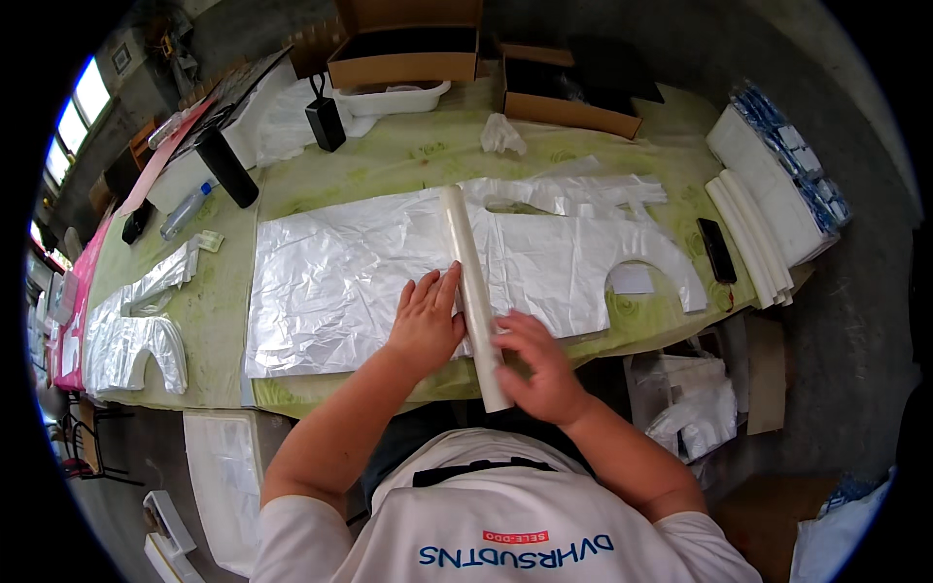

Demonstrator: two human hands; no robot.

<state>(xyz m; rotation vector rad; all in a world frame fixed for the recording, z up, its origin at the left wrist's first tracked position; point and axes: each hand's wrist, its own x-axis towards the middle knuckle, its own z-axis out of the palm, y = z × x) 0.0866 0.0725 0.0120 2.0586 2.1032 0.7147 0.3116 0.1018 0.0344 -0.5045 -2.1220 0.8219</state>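
A large white, shiny plastic sheet (pixel 340 282) lies flat on the table, with curved cut-outs and strap-like ends at its right side. Across its middle rests a pale, glossy tube or roll (pixel 468 282), its near end reaching past the table's front edge. My left hand (pixel 424 325) lies flat on the sheet left of the roll, fingers stretched and fingertips at the roll's side. On the roll's other side is my right hand (pixel 537 367), slightly blurred, fingers apart and loosely bent, close against the roll. Whether it touches is hard to tell.
The green patterned tablecloth (pixel 379 155) bears a black phone (pixel 716 251), several white rolls (pixel 748 238), a stack of white packs (pixel 768 175) and a crumpled plastic piece (pixel 501 135). Open cardboard boxes (pixel 404 70) stand behind. Leftward are a bottle (pixel 187 211), a black cylinder (pixel 226 168) and folded plastic (pixel 134 335).
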